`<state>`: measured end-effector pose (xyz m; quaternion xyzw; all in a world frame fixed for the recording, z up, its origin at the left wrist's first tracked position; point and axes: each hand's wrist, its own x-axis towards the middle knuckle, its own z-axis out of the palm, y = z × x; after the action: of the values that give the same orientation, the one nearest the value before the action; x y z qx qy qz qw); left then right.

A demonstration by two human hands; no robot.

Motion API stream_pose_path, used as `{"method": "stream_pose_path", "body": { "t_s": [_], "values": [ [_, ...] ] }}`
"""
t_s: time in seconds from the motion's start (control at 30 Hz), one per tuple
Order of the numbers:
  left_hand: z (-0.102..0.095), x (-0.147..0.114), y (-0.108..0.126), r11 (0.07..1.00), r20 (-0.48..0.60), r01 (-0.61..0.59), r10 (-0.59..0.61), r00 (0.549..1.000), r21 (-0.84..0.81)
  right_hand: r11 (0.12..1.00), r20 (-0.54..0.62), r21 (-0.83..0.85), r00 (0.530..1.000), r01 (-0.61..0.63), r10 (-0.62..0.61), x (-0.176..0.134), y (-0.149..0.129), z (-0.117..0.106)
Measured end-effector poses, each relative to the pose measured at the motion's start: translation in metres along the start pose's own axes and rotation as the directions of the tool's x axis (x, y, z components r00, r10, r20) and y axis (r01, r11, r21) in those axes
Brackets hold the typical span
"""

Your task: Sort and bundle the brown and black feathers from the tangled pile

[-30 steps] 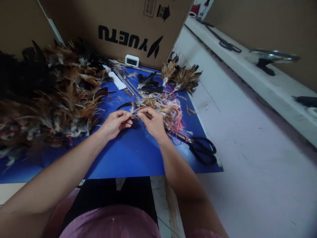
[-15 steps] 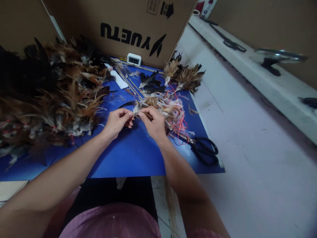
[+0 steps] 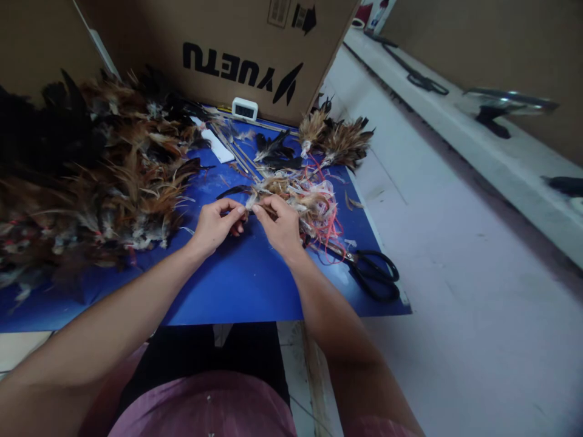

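Between my two hands, above the blue table (image 3: 228, 291), is a small bunch of feathers (image 3: 251, 199) with a pale, fluffy base. My left hand (image 3: 216, 226) pinches it from the left with thumb and forefinger. From the right, my right hand (image 3: 280, 227) pinches the same base, fingertips almost touching the left ones. Just beyond the right hand lies a loose heap of brown and white feathers mixed with pink and white strings (image 3: 325, 209). Black-handled scissors (image 3: 373, 273) rest to the right, their blades partly under the heap.
Large piles of brown and black feather bunches (image 3: 127, 194) cover the left side. At the back stand a cardboard box (image 3: 246, 36) and a small white digital clock (image 3: 245, 109). More feather bunches (image 3: 344, 142) lie at the back right, beside a pale wall (image 3: 455, 255).
Both hands keep their pinch at nearly the same spot, the right fingers shifting only slightly. The whole view has moved a little.
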<state>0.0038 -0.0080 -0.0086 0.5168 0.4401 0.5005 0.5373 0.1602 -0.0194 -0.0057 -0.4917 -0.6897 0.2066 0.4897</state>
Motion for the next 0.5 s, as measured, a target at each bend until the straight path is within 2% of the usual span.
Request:
{"method": "stream_pose_path", "body": {
  "t_s": [0.17, 0.5],
  "values": [
    [-0.0001, 0.0006, -0.0005, 1.0, -0.005, -0.002, 0.002, 1.0, 0.02, 1.0, 0.02, -0.01, 1.0, -0.004, 0.004, 0.0003, -0.003, -0.0001],
    [0.0006, -0.0002, 0.0001, 1.0, 0.028, 0.006, -0.006, 1.0, 0.019, 1.0, -0.01, 0.006, 1.0, -0.004, 0.004, -0.0008, -0.0017, 0.0029]
  ]
}}
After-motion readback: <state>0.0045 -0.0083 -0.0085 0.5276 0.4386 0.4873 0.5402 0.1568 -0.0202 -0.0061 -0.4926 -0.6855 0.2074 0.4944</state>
